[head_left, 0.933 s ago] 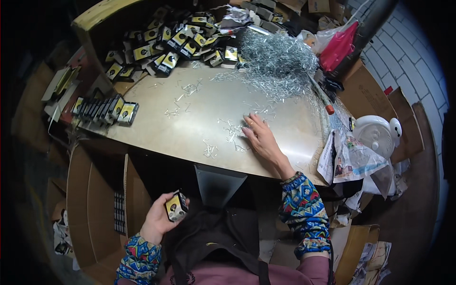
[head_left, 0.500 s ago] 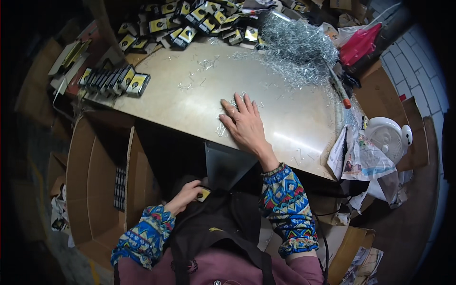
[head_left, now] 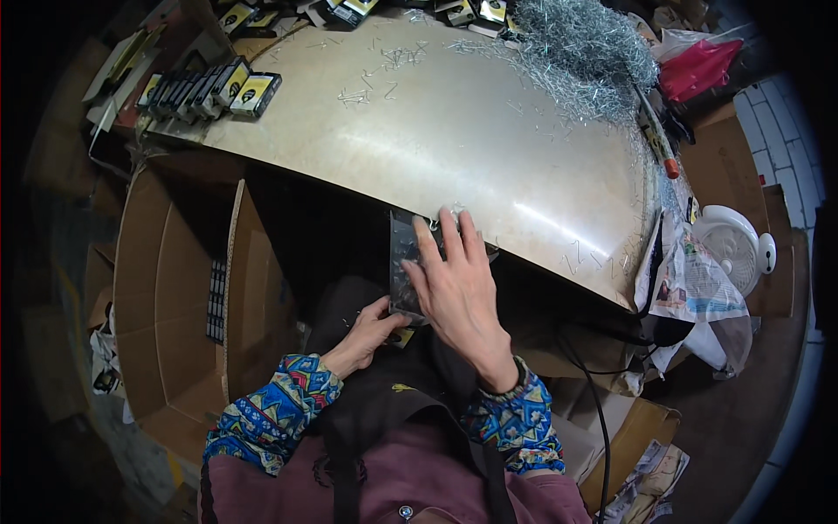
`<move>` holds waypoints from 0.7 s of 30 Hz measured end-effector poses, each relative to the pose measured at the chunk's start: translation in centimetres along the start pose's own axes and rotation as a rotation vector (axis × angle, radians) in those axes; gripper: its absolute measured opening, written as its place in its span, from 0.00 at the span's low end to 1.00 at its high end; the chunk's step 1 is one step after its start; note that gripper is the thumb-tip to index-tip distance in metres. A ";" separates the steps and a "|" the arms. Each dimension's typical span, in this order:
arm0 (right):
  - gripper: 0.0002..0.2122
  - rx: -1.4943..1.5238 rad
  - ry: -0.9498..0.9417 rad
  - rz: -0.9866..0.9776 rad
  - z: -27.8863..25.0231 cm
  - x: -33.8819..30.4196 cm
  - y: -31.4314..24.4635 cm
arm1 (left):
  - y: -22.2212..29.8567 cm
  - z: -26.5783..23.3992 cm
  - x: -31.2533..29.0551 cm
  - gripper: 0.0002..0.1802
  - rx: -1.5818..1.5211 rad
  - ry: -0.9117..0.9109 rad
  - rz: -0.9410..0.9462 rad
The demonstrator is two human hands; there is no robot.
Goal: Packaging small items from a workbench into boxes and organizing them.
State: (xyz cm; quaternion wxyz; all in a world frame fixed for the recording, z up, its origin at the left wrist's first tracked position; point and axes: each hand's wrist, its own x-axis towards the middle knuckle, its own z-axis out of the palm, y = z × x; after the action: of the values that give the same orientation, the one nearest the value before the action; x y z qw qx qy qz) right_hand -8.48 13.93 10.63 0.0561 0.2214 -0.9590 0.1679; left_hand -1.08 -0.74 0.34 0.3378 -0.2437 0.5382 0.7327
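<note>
While my left hand (head_left: pixel 365 339) grips the yellow box (head_left: pixel 401 337) beneath the chute (head_left: pixel 401 253), below the front edge of the table (head_left: pixel 349 170), wire pieces (head_left: pixel 432 224) under my spread right hand (head_left: pixel 458 293) could spill if the box tilts.

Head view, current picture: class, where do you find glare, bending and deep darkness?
Head view: a thin glare streak crosses the tabletop's right part; head view: the heap of thin metal pieces glints; head view: the cardboard box's left edge bows; head view: the corners fade to black.
</note>
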 end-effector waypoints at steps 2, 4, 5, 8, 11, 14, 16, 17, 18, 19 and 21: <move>0.20 0.074 0.043 -0.016 -1.8 -0.5 0.0 | -0.5 0.0 -0.1 0.14 -0.041 0.009 0.020; 0.17 0.505 0.104 0.124 -2.8 -1.1 0.9 | -0.6 0.4 -0.4 0.21 0.045 0.027 0.099; 0.16 0.467 0.139 0.061 -2.9 -1.0 1.5 | -1.1 0.2 -0.2 0.21 0.037 0.026 0.098; 0.17 0.479 0.037 0.109 -0.5 -2.2 2.2 | -2.5 -0.1 0.1 0.33 0.329 0.058 0.286; 0.18 0.285 0.112 -0.016 3.3 -4.2 1.7 | -2.7 0.9 0.2 0.42 0.557 0.141 0.479; 0.20 0.439 -0.297 -0.129 4.8 -7.0 0.7 | -4.1 0.7 0.9 0.39 0.668 0.227 0.535; 0.21 0.478 -0.238 -0.112 5.3 -7.8 0.3 | -4.2 0.2 0.9 0.38 0.685 0.231 0.559; 0.21 0.471 -0.223 -0.109 5.3 -7.9 0.2 | -4.3 -0.2 0.9 0.37 0.788 0.260 0.667; 0.21 0.463 -0.208 -0.107 5.3 -8.0 0.0 | -4.5 -0.7 0.9 0.36 0.891 0.288 0.775; 0.19 0.523 -0.275 -0.148 5.4 -8.3 -0.3 | -4.9 -1.7 1.2 0.38 0.988 0.309 0.817; 0.18 0.588 -0.269 -0.130 5.1 -8.4 0.1 | -3.6 -3.0 -0.3 0.40 1.030 0.291 0.795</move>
State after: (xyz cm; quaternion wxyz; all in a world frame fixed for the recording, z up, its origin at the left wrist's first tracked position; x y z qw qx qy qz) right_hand -1.21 15.62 4.30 -0.1266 0.3092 -0.8520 0.4030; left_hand 1.87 -2.93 -2.59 0.0390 0.0693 0.9085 0.4102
